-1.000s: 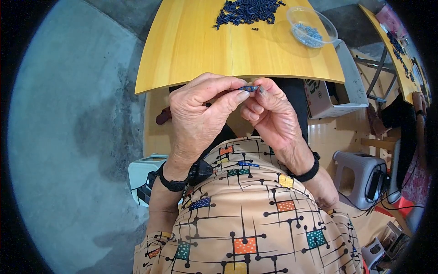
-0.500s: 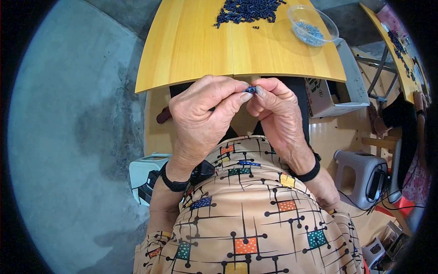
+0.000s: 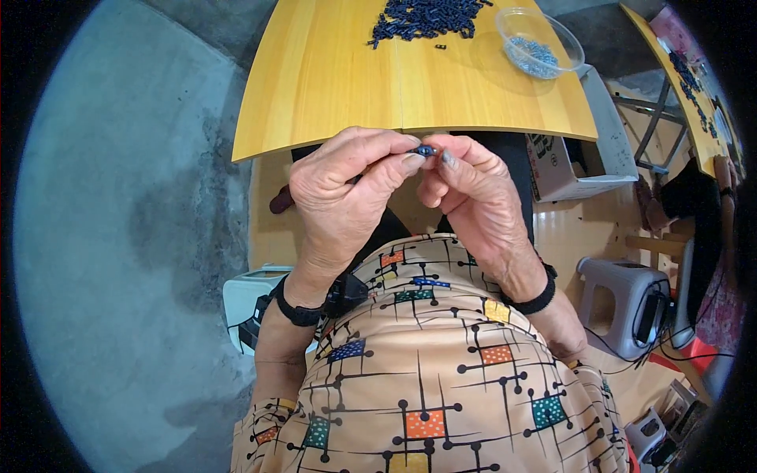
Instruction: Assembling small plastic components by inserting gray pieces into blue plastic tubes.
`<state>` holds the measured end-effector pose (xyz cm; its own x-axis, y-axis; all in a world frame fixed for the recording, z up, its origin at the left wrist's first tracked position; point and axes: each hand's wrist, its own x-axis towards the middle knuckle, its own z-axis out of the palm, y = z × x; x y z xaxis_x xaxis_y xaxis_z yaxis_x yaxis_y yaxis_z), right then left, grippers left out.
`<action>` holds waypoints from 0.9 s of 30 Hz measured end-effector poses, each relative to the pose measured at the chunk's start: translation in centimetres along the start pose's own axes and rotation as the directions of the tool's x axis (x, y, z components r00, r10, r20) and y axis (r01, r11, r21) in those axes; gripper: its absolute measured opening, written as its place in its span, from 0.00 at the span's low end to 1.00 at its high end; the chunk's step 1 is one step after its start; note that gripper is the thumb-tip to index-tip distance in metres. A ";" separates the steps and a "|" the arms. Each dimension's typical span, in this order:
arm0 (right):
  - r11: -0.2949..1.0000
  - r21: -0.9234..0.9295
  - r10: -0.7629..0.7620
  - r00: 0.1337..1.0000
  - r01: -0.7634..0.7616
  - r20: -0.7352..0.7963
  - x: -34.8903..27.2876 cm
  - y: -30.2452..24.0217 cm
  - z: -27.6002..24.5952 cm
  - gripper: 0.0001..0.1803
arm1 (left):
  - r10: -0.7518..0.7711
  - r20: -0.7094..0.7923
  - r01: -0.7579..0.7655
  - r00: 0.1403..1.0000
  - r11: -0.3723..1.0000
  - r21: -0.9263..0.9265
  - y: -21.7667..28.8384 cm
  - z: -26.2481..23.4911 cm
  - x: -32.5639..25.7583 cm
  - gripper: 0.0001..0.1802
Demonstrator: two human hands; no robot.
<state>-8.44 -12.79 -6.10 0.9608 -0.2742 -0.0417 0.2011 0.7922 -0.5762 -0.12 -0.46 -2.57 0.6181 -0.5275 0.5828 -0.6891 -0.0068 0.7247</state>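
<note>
Between the thumb and forefinger of my left hand (image 3: 347, 185) is a small dark blue plastic piece (image 3: 426, 150) with a round opening. My right hand (image 3: 481, 189) is closed in a pinch just right of the piece, its fingertips close to the piece's right end. Whatever those fingertips hold, if anything, is too small to make out. Both hands are raised in front of the table's near edge. On the table (image 3: 331, 94), at the far side, lies a pile of similar dark blue pieces (image 3: 430, 17). One loose piece (image 3: 440, 46) sits apart from it.
A clear round tub (image 3: 579, 57) of small silvery metal parts (image 3: 532, 57) stands at the table's far right. Below it is an open cardboard box (image 3: 579, 177). Grey (image 3: 627, 303) and pale green stools (image 3: 256, 285) flank me. At right, another person's hand (image 3: 724, 169) rests by a second table (image 3: 670, 71).
My left hand has shifted slightly left with the blue piece, and more of the piece now shows. The right thumb has drawn off its face, and the right fingers have curled a little.
</note>
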 end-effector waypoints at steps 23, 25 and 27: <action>0.935 0.246 0.222 0.963 -0.255 0.154 1.2 0.1 -1.4 0.04 | 0.074 0.014 -0.074 0.997 0.996 0.054 -0.7 0.3 -0.5 0.08; 0.953 0.204 0.200 0.971 -0.224 0.132 1.1 0.3 -1.3 0.04 | 0.126 0.000 -0.125 0.992 0.990 0.072 -0.7 0.4 -0.4 0.09; 0.987 0.032 0.157 0.985 -0.159 0.073 0.8 -0.4 -0.8 0.03 | 0.097 0.006 -0.097 0.995 0.986 0.135 -0.3 0.4 -0.5 0.09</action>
<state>-7.93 -13.74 -6.58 0.9917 -0.1064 -0.0721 0.0515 0.8428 -0.5357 -0.40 -0.54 -3.26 0.5458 -0.5307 0.6484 -0.7908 -0.0705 0.6080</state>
